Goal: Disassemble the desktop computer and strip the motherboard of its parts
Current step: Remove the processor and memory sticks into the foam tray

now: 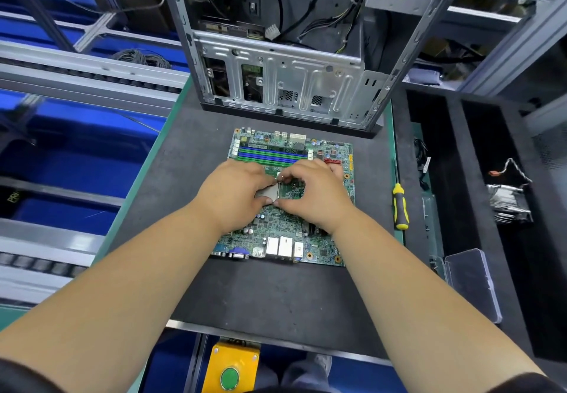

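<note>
The gutted computer case (pixel 276 55) stands at the desk's (pixel 276 294) far edge; the motherboard (pixel 285 233) lies flat before it, stiff but fragile, best held by its edges. At its centre the left hand (pixel 233 196) pinches a small silver processor (pixel 271 191), light and easily damaged, by its rim. The right hand (pixel 316 196) curls its fingers (pixel 291 178) round the socket beside it.
</note>
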